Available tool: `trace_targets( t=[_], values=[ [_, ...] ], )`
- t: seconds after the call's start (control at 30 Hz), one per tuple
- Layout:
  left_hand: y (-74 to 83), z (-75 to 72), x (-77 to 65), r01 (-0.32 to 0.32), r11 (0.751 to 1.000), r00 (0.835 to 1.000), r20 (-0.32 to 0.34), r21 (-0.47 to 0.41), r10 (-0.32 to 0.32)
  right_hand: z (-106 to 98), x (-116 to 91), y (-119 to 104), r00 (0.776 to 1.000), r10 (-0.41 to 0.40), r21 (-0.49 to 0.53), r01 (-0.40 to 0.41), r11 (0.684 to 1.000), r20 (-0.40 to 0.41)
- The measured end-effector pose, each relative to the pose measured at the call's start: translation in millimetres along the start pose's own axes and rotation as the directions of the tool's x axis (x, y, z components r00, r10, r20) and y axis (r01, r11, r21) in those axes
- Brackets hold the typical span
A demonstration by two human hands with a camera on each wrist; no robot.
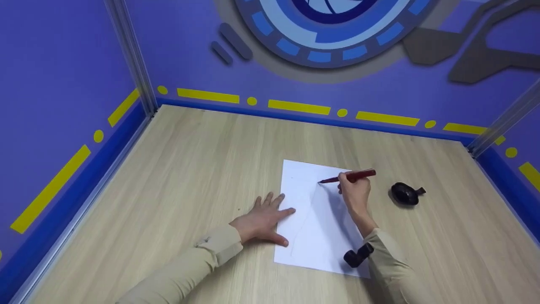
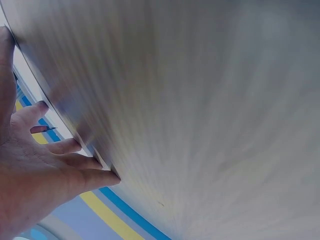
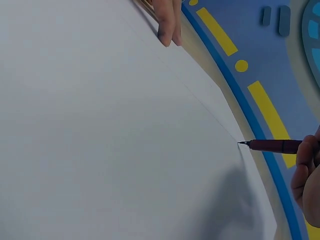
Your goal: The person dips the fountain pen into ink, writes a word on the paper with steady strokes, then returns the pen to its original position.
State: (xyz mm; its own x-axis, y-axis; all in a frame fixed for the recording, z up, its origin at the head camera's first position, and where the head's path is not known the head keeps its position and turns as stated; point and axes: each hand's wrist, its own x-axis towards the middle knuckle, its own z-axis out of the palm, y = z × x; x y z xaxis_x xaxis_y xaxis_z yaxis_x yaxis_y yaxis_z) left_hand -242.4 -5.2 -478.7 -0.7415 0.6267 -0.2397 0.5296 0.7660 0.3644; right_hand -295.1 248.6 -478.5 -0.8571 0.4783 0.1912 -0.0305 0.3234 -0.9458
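A white sheet of paper [image 1: 303, 228] lies on the wooden table. My right hand [image 1: 355, 195] grips a dark red pen [image 1: 362, 174] over the upper part of the sheet. In the right wrist view the dark tip of the pen [image 3: 272, 145] meets the paper at the end of a thin, faint line. That line slants down the sheet toward its lower left. My left hand [image 1: 262, 219] rests with fingers spread across the paper's left edge, thumb and some fingertips on the sheet. In the left wrist view the left hand [image 2: 45, 170] shows its spread fingers touching the surface.
To the right of the paper sits a small glossy black object [image 1: 405, 194] with a short tab. A black device [image 1: 357, 255] is worn at the right wrist, over the sheet's lower right. Blue-purple panels [image 1: 190, 55] with yellow marks wall the table [image 1: 202, 160] at the back and sides.
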Motion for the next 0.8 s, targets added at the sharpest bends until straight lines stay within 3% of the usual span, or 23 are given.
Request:
trace_targets(
  t=[0.8],
  values=[
    [1.3,-1.2,-0.7,-0.001,1.0,1.0,0.0,-0.005,0.001,-13.7,-6.0,-3.5,1.0,0.016,-0.065,-0.014,0.998,0.027]
  ],
)
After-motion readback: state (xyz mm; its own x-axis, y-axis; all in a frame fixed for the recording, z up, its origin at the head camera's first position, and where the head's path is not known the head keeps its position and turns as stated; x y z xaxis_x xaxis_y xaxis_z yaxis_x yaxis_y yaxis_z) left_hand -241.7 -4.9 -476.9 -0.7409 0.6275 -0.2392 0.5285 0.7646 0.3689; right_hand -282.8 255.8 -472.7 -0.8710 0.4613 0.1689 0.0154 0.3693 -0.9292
